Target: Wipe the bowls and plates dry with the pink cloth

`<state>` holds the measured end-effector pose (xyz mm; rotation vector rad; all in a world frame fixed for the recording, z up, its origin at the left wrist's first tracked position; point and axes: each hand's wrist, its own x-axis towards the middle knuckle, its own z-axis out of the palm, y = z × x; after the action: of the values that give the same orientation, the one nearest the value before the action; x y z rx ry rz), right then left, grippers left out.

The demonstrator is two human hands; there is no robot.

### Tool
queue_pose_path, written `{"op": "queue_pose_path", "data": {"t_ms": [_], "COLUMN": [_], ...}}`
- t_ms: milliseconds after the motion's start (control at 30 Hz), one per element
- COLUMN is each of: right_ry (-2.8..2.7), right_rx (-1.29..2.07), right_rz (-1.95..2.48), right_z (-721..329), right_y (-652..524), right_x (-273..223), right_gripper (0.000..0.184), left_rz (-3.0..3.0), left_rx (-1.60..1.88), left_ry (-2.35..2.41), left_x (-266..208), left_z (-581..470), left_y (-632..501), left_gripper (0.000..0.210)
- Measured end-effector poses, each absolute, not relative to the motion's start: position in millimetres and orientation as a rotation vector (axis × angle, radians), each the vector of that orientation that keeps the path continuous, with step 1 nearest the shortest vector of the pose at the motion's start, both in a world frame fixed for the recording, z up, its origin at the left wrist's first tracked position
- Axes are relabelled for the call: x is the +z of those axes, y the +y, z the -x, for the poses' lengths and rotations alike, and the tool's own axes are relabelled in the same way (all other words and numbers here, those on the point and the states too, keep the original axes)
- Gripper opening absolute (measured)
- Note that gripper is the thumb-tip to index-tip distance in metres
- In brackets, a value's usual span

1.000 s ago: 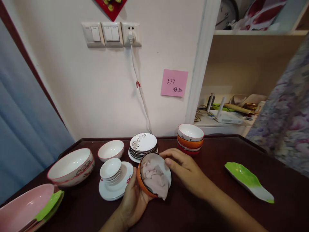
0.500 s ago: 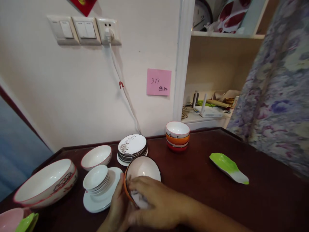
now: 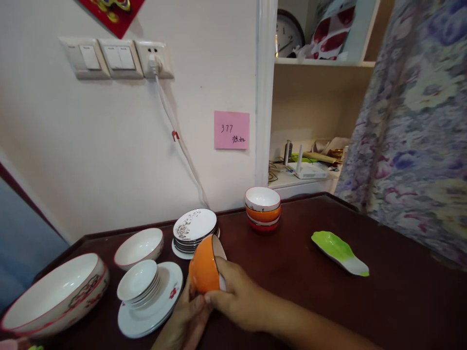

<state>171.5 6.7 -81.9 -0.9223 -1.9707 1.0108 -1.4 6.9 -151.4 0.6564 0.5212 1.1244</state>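
Note:
An orange bowl (image 3: 205,266) with a pale inside is held tilted on its side above the table, its outer wall facing me. My right hand (image 3: 237,296) grips its rim, thumb outside and fingers reaching into the bowl. Below and to the left, my left hand (image 3: 188,311) cups the lower side of the bowl, its thumb near the base; some of its fingers are hidden. Just behind the bowl is a stack of flower-patterned plates (image 3: 193,226). To the left, several small white dishes (image 3: 136,281) sit stacked on white plates (image 3: 170,311).
A large patterned bowl (image 3: 54,296) and a red-rimmed white bowl (image 3: 140,248) stand at left. Several stacked bowls (image 3: 262,214) stand near the wall. A green-and-white dish (image 3: 339,253) lies at right on the dark table (image 3: 284,272). A floral curtain (image 3: 412,121) hangs beyond.
The orange bowl has turned from showing its inside to showing its orange outer wall. My right hand has shifted from over its inside to its right rim. The view has shifted slightly.

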Motion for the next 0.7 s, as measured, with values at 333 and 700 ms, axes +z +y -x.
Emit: {"op": "queue_pose_path", "data": {"t_ms": [333, 700], "right_ry": [-2.603, -1.862], "right_rx": [0.614, 1.436], "right_rz": [0.839, 0.544], "right_z": [-187.3, -178.3], "right_y": [29.6, 19.1], "right_x": [-98.2, -90.4], "right_gripper": [0.051, 0.039], "left_rz": [-0.469, -0.737], "left_rx": [1.158, 1.158], "left_ry": [0.504, 0.433], "left_x": [-148.6, -160.1], "left_z": [1.2, 4.9], "left_y": [12.3, 7.6], "left_gripper": [0.058, 0.062]}}
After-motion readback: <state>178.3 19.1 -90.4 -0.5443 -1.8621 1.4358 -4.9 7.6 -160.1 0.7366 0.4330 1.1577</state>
